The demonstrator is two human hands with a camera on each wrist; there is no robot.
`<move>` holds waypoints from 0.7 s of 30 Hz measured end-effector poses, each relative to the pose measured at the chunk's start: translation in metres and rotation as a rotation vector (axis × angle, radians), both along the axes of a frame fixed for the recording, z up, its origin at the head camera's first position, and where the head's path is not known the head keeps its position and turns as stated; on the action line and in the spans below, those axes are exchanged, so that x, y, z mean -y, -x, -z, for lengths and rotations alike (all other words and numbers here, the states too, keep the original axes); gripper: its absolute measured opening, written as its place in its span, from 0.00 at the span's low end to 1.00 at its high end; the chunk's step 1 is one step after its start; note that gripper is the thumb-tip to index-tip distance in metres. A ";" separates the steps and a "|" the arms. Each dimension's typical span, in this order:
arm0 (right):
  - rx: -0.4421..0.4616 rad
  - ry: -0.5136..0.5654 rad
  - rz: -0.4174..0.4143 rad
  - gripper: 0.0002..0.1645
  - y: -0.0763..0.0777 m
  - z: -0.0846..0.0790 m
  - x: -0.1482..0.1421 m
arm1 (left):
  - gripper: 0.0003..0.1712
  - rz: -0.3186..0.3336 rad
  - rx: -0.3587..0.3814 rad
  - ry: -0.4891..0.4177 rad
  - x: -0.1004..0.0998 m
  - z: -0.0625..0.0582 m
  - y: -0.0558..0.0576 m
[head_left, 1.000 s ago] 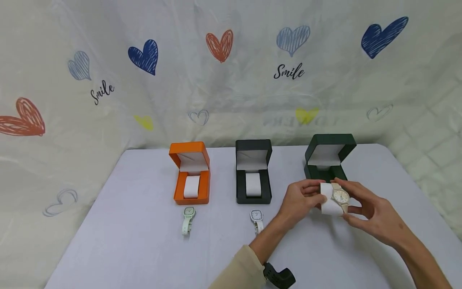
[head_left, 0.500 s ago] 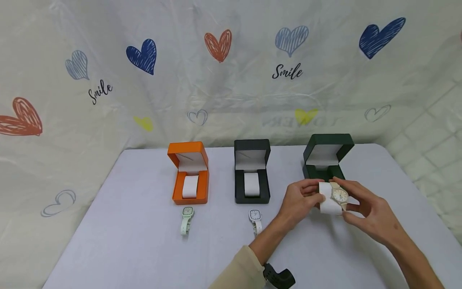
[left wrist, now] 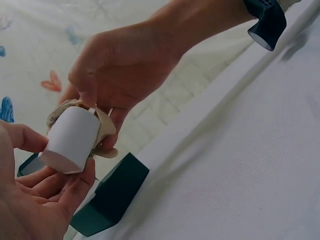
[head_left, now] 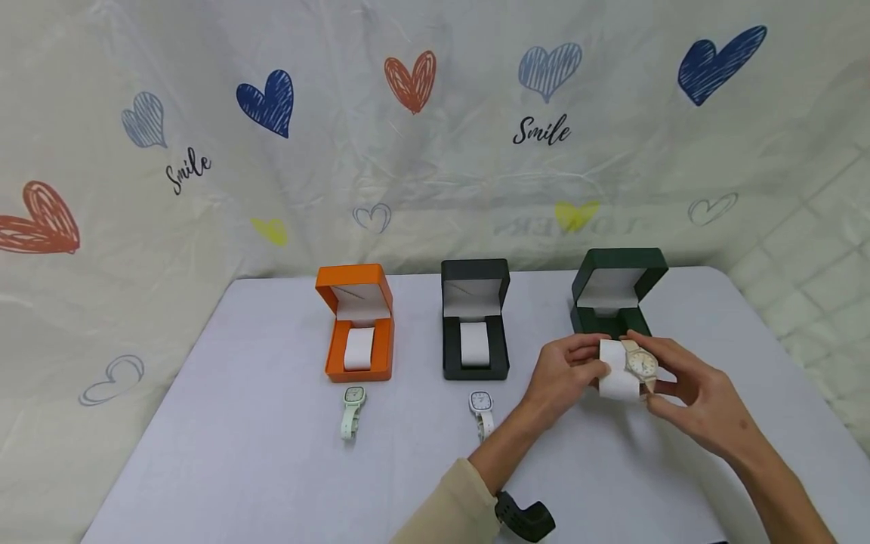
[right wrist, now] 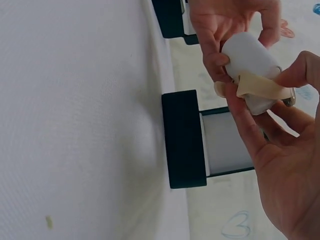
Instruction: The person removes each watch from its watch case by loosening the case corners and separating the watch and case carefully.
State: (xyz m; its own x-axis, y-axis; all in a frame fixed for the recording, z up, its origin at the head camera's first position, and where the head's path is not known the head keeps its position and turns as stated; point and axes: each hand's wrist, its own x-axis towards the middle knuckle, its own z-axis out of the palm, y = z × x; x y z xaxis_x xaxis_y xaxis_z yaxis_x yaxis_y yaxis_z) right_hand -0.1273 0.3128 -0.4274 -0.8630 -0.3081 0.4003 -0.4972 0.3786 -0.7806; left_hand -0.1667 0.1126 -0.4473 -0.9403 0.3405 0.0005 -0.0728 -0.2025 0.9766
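In the head view my left hand [head_left: 560, 378] grips the left end of a white watch cushion [head_left: 617, 372], thumb on its face. A beige-strapped wristwatch [head_left: 642, 364] sits round the cushion's right end, dial facing up. My right hand [head_left: 703, 404] holds the watch and strap between fingers and thumb. In the right wrist view the loose strap end [right wrist: 220, 89] sticks out past the cushion, beside the right fingers. Cushion and watch are held up in front of the open green watch box [head_left: 598, 321], whose inside shows no cushion.
An orange watch box [head_left: 333, 355] and a black one [head_left: 451, 351] stand open to the left, each with a white cushion. A pale green watch [head_left: 351, 412] lies before the orange box, a white watch [head_left: 481, 408] before the black one, partly behind my left forearm.
Both hands keep hold of the cushion and watch in nearly the same place. The watch shifts and turns slightly on the cushion; the whole head view drifts a little.
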 end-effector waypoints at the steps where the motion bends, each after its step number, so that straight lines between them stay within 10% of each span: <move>1: 0.017 0.023 -0.019 0.49 0.001 0.000 -0.001 | 0.23 0.000 -0.001 0.007 0.000 0.000 0.000; 8: 0.189 0.265 -0.155 0.44 -0.001 -0.001 -0.008 | 0.28 0.006 -0.021 0.041 0.000 -0.002 0.002; 16: 0.218 0.080 0.078 0.34 -0.005 -0.004 -0.006 | 0.26 -0.002 -0.033 0.033 -0.001 0.000 -0.001; 21: 0.182 0.176 0.119 0.32 -0.004 0.000 -0.005 | 0.26 -0.018 -0.038 0.043 -0.004 -0.002 -0.002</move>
